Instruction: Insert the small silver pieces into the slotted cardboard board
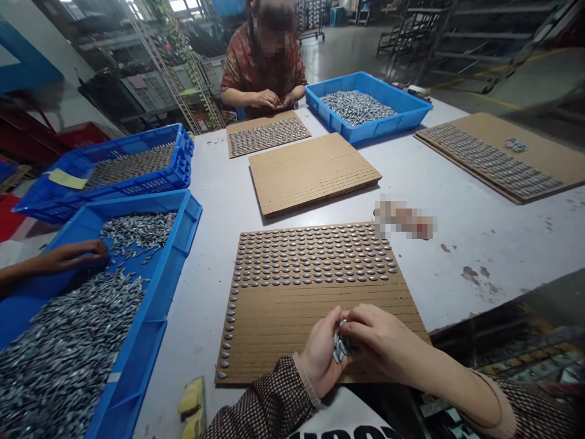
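Observation:
My left hand (320, 353) is cupped palm up, holding a small heap of shiny grey metal pieces (339, 347), pointed oval in shape. Over that heap, the bent fingers of my right hand (372, 335) touch the pieces; whether one is pinched between the fingertips is hidden. Both hands are above the near part of a brown cardboard sheet (274, 323) with parallel slits. Rows of the same oval pieces (311, 253) fill its far half, and a single column of them runs down its left edge.
A blue tray (183, 238) of loose pieces stands at left, with another person's hand (85, 255) in it. Beyond lie stacked cardboard (315, 171), another blue tray (388, 122) and a filled sheet (493, 158). A person (265, 67) works opposite. Yellow pieces (192, 405) lie near the front.

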Demonstrator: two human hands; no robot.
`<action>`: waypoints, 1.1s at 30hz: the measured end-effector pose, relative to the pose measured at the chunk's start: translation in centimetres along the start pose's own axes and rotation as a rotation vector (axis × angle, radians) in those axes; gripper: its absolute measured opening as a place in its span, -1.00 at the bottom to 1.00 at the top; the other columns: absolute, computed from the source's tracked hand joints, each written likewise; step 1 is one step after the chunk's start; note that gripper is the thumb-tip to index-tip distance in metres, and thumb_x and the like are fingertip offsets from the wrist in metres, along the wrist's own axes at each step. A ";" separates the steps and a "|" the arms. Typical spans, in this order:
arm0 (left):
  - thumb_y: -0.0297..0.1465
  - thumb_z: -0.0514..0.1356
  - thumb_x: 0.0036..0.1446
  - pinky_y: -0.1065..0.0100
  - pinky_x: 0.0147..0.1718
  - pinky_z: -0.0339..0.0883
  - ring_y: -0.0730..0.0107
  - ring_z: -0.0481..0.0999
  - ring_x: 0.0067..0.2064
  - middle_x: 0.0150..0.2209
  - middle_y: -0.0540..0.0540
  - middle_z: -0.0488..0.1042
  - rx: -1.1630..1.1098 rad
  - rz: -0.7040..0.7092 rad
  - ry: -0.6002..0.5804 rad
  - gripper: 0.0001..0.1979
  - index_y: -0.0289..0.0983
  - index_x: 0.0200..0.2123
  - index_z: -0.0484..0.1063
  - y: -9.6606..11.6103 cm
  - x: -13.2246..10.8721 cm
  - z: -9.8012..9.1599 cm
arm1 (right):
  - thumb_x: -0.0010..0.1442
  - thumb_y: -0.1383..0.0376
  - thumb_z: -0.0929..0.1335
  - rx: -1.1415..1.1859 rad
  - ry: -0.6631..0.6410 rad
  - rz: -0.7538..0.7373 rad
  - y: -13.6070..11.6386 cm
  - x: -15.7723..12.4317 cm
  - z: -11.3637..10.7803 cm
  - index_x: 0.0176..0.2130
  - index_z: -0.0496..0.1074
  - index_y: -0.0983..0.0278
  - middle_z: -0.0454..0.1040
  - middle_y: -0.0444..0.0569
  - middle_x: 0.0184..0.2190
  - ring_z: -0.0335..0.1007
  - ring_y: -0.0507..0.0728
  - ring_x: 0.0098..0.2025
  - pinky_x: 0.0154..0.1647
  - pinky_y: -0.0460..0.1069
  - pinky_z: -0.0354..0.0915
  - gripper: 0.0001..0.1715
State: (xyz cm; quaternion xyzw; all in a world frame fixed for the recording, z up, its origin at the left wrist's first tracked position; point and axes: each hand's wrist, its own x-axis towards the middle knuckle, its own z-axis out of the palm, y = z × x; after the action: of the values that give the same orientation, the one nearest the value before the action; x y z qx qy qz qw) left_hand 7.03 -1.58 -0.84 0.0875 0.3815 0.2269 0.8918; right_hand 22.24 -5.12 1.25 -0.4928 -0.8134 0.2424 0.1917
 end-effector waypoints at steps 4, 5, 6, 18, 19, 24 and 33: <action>-0.28 0.24 0.11 0.44 -0.39 0.34 0.46 0.41 -0.36 -0.38 -0.06 0.43 0.114 0.056 -0.015 -0.79 -0.35 -0.33 0.44 0.4 -0.3 0.3 | 0.29 0.43 0.20 0.138 0.181 0.028 0.6 -0.4 -0.7 -0.07 0.40 0.24 0.41 0.04 -0.25 0.32 0.12 -0.23 -0.25 0.00 0.29 -0.71; -0.30 0.26 0.09 0.45 -0.43 0.32 0.48 0.40 -0.39 -0.40 -0.06 0.42 0.155 0.057 -0.023 -0.79 -0.36 -0.33 0.44 0.5 -0.3 0.4 | 0.30 0.41 0.20 0.160 0.214 0.038 0.8 -0.6 -0.7 -0.07 0.42 0.23 0.41 0.03 -0.25 0.33 0.11 -0.23 -0.25 -0.01 0.29 -0.72; -0.30 0.28 0.06 0.47 -0.47 0.31 0.51 0.39 -0.42 -0.42 -0.05 0.42 0.188 0.052 -0.032 -0.78 -0.36 -0.33 0.44 0.5 -0.3 0.4 | 0.31 0.39 0.21 0.179 0.240 0.050 0.9 -0.8 -0.7 -0.10 0.43 0.23 0.40 0.02 -0.27 0.34 0.11 -0.24 -0.27 -0.01 0.30 -0.73; -0.36 0.26 0.03 0.53 -0.60 0.18 0.56 0.39 -0.51 -0.42 -0.07 0.44 0.279 0.079 -0.005 -0.80 -0.34 -0.32 0.34 0.1 0.5 0.9 | 0.29 0.27 0.28 0.488 0.295 0.392 2.2 -2.6 0.0 -0.22 0.48 0.22 0.52 -0.05 -0.30 0.45 0.10 -0.23 -0.22 -0.03 0.38 -0.82; -0.38 0.22 0.06 0.52 -0.59 0.20 0.52 0.42 -0.50 -0.40 -0.10 0.46 0.251 0.068 0.007 -0.82 -0.35 -0.28 0.34 0.2 0.4 0.9 | 0.28 0.25 0.29 0.460 0.336 0.407 2.9 -3.0 -0.2 -0.21 0.47 0.21 0.52 -0.05 -0.28 0.45 0.11 -0.22 -0.20 -0.02 0.38 -0.83; -0.48 0.08 0.09 0.37 -0.43 0.37 0.34 0.54 -0.40 -0.31 -0.22 0.52 0.104 0.069 0.092 -0.83 -0.34 -0.21 0.27 1.2 -0.2 1.1 | 0.26 0.27 0.29 0.112 0.543 0.338 8.6 -4.7 -1.4 -0.20 0.46 0.21 0.50 0.02 -0.20 0.43 0.16 -0.15 -0.16 0.06 0.40 -0.84; -0.53 0.15 0.05 0.44 -0.48 0.35 0.46 0.47 -0.48 -0.39 -0.14 0.49 0.196 0.020 0.082 -0.74 -0.41 -0.14 0.36 0.7 -0.7 1.0 | 0.30 0.38 0.20 -0.242 0.401 0.184 12.9 -5.1 -1.4 -0.13 0.47 0.22 0.49 0.05 -0.17 0.39 0.17 -0.13 -0.14 0.08 0.36 -0.71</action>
State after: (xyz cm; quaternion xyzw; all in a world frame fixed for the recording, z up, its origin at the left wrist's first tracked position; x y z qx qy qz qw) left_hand 7.10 -1.29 0.55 0.1688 0.4370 0.2006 0.8604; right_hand 34.41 -4.25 -5.56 -0.6224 -0.7339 0.0573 0.2659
